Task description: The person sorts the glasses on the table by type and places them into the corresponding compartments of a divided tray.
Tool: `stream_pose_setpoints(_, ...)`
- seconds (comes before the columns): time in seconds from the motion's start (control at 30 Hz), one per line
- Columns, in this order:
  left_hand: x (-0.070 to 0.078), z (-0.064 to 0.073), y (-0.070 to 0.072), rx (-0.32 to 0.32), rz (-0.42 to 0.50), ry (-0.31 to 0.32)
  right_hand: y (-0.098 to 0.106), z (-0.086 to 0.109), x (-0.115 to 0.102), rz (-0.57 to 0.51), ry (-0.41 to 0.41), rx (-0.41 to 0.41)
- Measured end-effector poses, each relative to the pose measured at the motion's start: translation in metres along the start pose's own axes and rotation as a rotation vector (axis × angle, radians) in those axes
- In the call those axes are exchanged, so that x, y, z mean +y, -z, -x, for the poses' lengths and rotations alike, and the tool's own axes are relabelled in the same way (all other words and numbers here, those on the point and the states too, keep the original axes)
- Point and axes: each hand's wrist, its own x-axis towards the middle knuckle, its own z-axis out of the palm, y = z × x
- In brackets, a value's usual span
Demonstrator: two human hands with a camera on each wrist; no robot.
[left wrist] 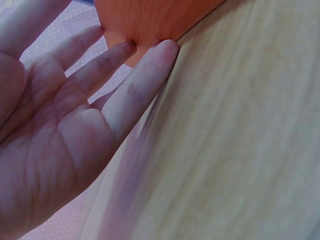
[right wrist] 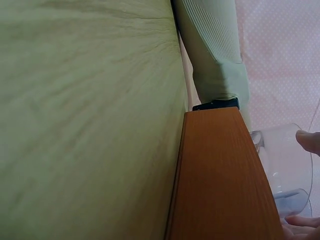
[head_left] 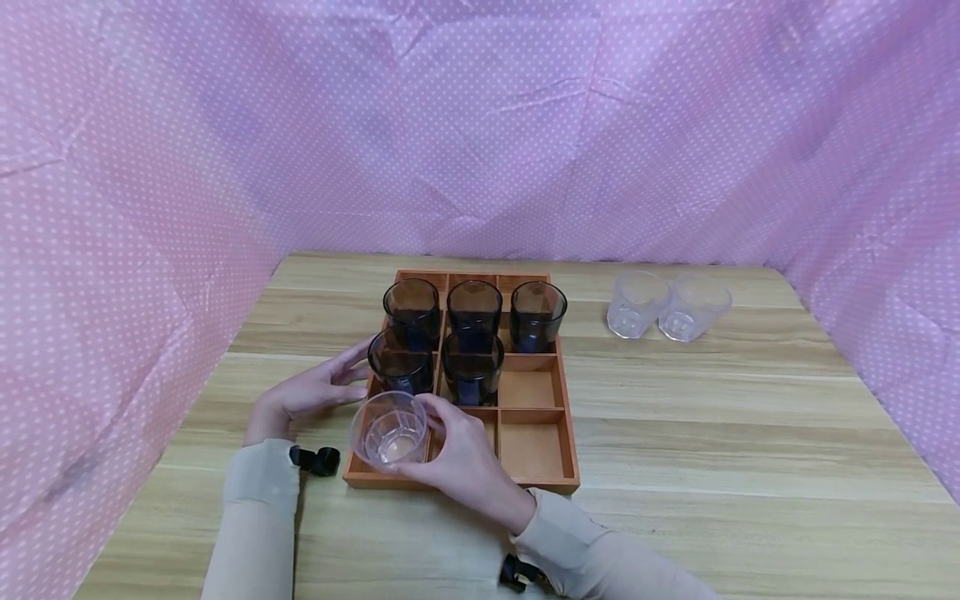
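Look across a pale wood-grain table [head_left: 712, 433] to pink cloth [head_left: 480, 150] dotted in white, hung behind and along both sides. On the table, see a brown wooden tray [head_left: 532, 450] split into compartments, three across. Grasp a clear glass [head_left: 396, 433] in the right hand [head_left: 465, 458], with the thumb on the near side and fingers around the right of the rim. Hold it mouth upward at the front left compartment; cannot tell about contact between its base and the tray floor. Touch the tray's left outer wall with the left hand [head_left: 318, 387], fingers extended and gripping nothing, with fingertips [left wrist: 165, 52] against the wood in the left wrist view. Count five dark glasses [head_left: 538, 317] in the tray: three in a rear line, then two just before it, at left and middle. Find the held glass just in front of the left one. Spot two more clear glasses [head_left: 633, 308] at the rear right of the table, side by side, well apart from the tray. Notice pale sleeves [head_left: 258, 475] on both arms, with a black fitting [head_left: 318, 461] at each wrist
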Motion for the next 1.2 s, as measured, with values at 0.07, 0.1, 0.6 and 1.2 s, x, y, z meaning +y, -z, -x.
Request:
stream_pose_setpoints(0.07, 0.000, 0.000, 0.000, 0.006, 0.000, 0.006, 0.000, 0.000, 0.000, 0.003, -0.005, -0.002)
stream_pose_setpoints(0.1, 0.000, 0.000, -0.001, 0.011, -0.002, 0.008, 0.000, 0.000, 0.000, 0.005, -0.009, -0.004)
stream_pose_setpoints(0.6, -0.002, -0.001, 0.000, 0.005, -0.017, -0.003, 0.004, 0.000, -0.002, -0.023, -0.052, -0.057)
stream_pose_setpoints(1.2, -0.004, -0.002, 0.001, -0.008, 0.015, -0.018, 0.035, 0.021, -0.006, -0.006, -0.060, -0.078)
